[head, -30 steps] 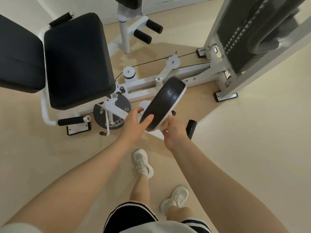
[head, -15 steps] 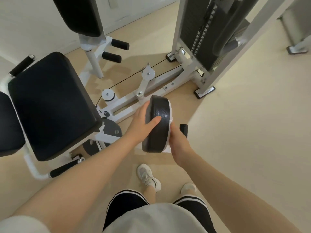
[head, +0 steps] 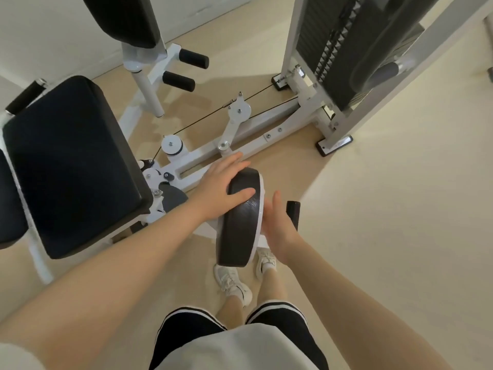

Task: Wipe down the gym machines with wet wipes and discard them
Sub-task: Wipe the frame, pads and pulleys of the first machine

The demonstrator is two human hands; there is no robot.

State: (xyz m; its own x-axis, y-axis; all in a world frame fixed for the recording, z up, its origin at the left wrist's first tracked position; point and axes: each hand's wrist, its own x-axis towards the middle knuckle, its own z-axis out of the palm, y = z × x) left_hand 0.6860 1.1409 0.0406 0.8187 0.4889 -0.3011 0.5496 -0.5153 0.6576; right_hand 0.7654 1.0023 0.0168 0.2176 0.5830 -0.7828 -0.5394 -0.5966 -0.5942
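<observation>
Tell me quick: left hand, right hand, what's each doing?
Left hand: open, fingers straight, flat on the black leg pad.
Right hand: open against the pad's white back; no wipe can be made out.

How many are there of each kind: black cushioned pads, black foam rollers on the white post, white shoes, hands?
Black cushioned pads: 4
Black foam rollers: 2
White shoes: 2
Hands (left hand, right hand): 2
Total: 10

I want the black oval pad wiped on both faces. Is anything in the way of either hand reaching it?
Nothing visible. The left hand already rests on the oval pad, and the right hand lies against its white-backed far side. No wipe shows.
</observation>
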